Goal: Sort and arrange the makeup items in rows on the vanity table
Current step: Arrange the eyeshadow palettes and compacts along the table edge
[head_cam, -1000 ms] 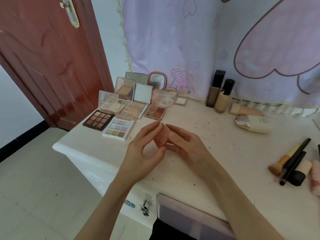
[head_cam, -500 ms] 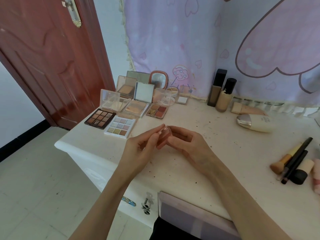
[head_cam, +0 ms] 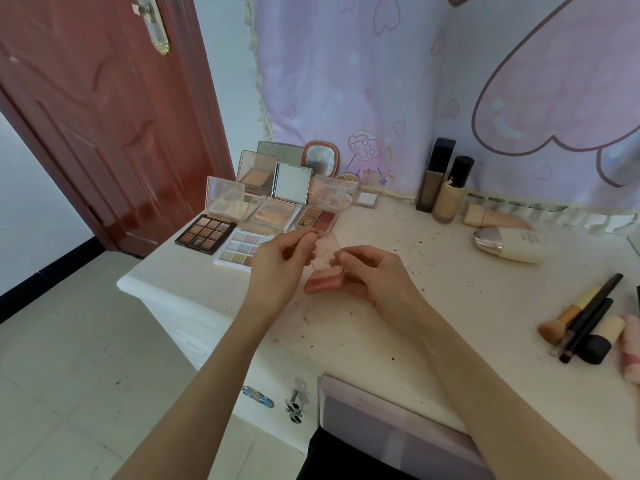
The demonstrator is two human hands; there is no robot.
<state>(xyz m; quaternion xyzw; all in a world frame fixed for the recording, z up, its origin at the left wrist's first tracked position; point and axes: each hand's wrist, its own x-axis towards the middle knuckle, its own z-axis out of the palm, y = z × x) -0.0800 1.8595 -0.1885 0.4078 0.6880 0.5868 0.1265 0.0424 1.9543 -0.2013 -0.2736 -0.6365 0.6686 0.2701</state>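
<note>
Frame centre: small pink compact [head_cam: 323, 271] held above the vanity table [head_cam: 398, 327], clear lid raised. Left hand [head_cam: 277, 268] pinches the lid's edge; right hand [head_cam: 377, 282] curls round the base. Open palettes [head_cam: 239, 233] grouped upper left, close to the table's left edge. Brushes [head_cam: 581, 317] lie at the right edge. Bare tabletop lies between brushes and hands.

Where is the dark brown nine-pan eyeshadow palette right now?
Head view, far left: the dark brown nine-pan eyeshadow palette lies open near the white table's left edge, beside the pastel palette.
</note>
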